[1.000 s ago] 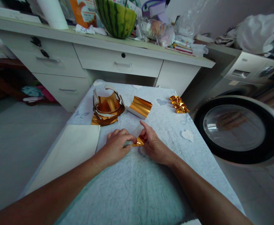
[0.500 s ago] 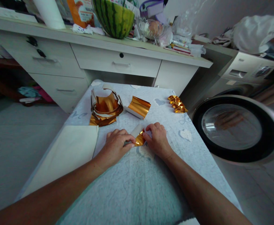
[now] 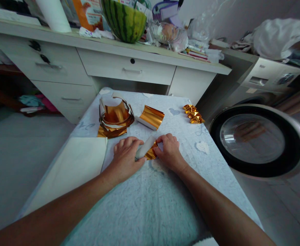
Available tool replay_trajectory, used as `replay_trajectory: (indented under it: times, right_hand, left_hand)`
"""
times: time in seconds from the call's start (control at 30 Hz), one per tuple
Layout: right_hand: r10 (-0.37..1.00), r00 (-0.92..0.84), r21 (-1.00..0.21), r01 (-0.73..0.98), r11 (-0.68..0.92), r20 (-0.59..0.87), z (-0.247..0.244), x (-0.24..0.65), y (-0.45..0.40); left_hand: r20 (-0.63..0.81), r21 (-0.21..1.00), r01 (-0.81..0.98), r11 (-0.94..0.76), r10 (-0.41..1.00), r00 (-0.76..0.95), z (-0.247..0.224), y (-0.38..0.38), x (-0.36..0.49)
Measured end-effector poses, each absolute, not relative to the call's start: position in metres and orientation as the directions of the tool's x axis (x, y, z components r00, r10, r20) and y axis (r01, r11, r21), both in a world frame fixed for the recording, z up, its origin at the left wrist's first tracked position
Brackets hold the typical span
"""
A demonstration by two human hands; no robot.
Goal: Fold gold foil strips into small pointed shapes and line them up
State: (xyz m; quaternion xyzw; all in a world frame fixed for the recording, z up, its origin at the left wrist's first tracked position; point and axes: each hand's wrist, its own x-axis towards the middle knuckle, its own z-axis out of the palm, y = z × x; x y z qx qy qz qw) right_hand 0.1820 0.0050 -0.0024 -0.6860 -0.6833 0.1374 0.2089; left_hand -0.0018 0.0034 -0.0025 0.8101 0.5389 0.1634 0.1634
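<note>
Between my hands, a small piece of gold foil paper (image 3: 150, 154) lies on the cloth-covered table, its white curled side (image 3: 146, 147) facing up at the back. My left hand (image 3: 126, 155) grips the left end, thumb in front and fingers behind. My right hand (image 3: 169, 150) pinches the right end between thumb and forefinger. Just beyond them rests a curved gold foil sheet (image 3: 153, 117). A pile of curled gold foil sheets (image 3: 116, 114) stands at the back left. Several folded gold foil pieces (image 3: 194, 114) sit in a row at the back right.
A cream sheet (image 3: 73, 164) covers the table's left side. Behind the table stands a white desk with drawers (image 3: 129, 71), bearing a cut watermelon (image 3: 125, 22) and plastic bags. To the right, a washing machine's round door (image 3: 260, 140) hangs open beside the table.
My left hand has shifted slightly left and its fingers have spread to the back of the foil paper. More of the white curled side now shows. My right hand stays nearly in place.
</note>
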Motion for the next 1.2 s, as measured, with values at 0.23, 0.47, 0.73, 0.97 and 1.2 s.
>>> replay_trajectory:
  times: [0.23, 0.47, 0.73, 0.97, 1.2]
  right_hand:
    - [0.989, -0.061, -0.677, 0.723, 0.136, 0.134, -0.001, 0.183, 0.004]
    - [0.990, -0.113, -0.893, 0.433, 0.127, 0.086, -0.004, 0.191, 0.007]
    - [0.984, -0.172, -0.988, 0.136, 0.078, 0.055, 0.000, 0.191, 0.005]
    - [0.983, -0.180, -0.999, 0.027, 0.045, 0.039, -0.001, 0.194, 0.002]
    - [0.988, -0.150, -0.963, 0.259, 0.074, 0.036, -0.005, 0.199, 0.003]
  left_hand:
    - [0.104, 0.470, 0.796, -0.382, 0.919, 0.379, -0.002, 0.003, -0.003]
    - [0.109, 0.626, 0.702, -0.340, 0.929, 0.353, -0.003, 0.003, -0.002]
    - [0.069, 0.837, 0.488, -0.247, 0.933, 0.354, 0.003, 0.006, -0.001]
    - [0.047, 0.971, 0.213, -0.110, 0.958, 0.283, 0.001, 0.011, -0.004]
    - [0.024, 0.989, 0.141, -0.052, 0.981, 0.194, 0.002, 0.015, -0.007]
